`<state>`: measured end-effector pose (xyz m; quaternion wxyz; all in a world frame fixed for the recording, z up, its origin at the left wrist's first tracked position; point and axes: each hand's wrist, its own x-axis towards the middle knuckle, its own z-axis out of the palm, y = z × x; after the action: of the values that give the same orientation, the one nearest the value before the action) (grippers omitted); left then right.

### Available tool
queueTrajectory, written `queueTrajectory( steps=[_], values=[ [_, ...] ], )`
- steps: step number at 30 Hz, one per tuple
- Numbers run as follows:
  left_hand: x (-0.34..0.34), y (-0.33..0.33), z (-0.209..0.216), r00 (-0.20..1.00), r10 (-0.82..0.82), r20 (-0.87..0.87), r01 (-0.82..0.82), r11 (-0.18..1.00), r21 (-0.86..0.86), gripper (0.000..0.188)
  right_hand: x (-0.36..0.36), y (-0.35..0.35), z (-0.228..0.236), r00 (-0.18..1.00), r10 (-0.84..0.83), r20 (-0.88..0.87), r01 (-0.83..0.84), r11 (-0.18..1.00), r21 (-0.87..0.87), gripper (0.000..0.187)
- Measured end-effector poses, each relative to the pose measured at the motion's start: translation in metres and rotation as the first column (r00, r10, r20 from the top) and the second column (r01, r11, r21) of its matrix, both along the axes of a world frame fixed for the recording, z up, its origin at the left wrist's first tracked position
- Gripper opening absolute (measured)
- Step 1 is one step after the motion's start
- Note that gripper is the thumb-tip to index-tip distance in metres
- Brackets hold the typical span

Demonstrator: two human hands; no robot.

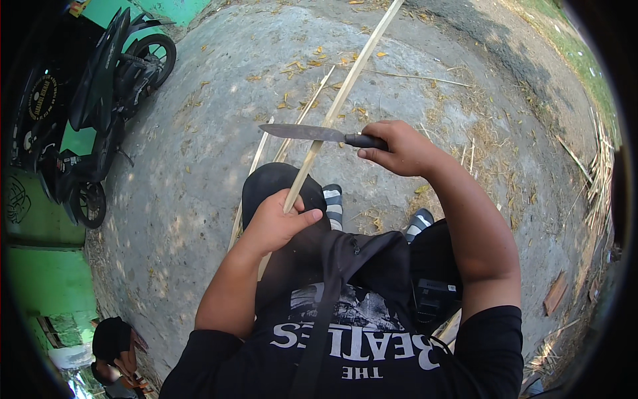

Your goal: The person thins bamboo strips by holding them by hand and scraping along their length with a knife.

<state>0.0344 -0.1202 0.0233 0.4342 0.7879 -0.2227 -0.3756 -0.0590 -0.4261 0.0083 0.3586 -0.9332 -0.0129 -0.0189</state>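
Note:
My left hand (pixel 282 221) is closed around a long, pale strip that looks like bamboo (pixel 355 70), just above my left knee. The strip slants from my lap up and away past the top edge of the view. In my right hand (pixel 401 147) is the black handle of a large knife (pixel 302 132). Its dark blade points left and lies across the strip, a short way beyond my left hand. Whether the edge cuts into the strip cannot be seen.
Thinner strips (pixel 256 159) lie on the grey concrete ground (pixel 193 153) among dry leaves. A black motorbike (pixel 106 100) stands by the green wall (pixel 50 279) at left. Another person (pixel 118 346) is low at the lower left. A pile of sticks (pixel 600 159) lies at far right.

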Motion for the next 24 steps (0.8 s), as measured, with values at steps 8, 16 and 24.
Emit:
queueTrajectory(
  steps=[8, 16, 24],
  values=[
    [0.007, 0.000, 0.009, 0.981, 0.046, -0.187, -0.050, 0.999, -0.015, 0.039, 0.000, 0.034, 0.003, 0.992, -0.002, 0.124, 0.020, 0.988, -0.151, 0.037],
    [0.005, -0.002, 0.008, 0.996, 0.011, -0.084, -0.010, 1.000, 0.018, 0.040, 0.009, 0.022, 0.004, 0.989, -0.145, -0.030, 0.135, 0.965, -0.226, 0.045],
    [0.003, -0.001, 0.001, 1.000, 0.006, -0.014, -0.006, 1.000, -0.027, 0.039, 0.010, 0.003, -0.014, 0.992, -0.121, -0.021, 0.117, 0.985, -0.126, 0.045]
  ],
)
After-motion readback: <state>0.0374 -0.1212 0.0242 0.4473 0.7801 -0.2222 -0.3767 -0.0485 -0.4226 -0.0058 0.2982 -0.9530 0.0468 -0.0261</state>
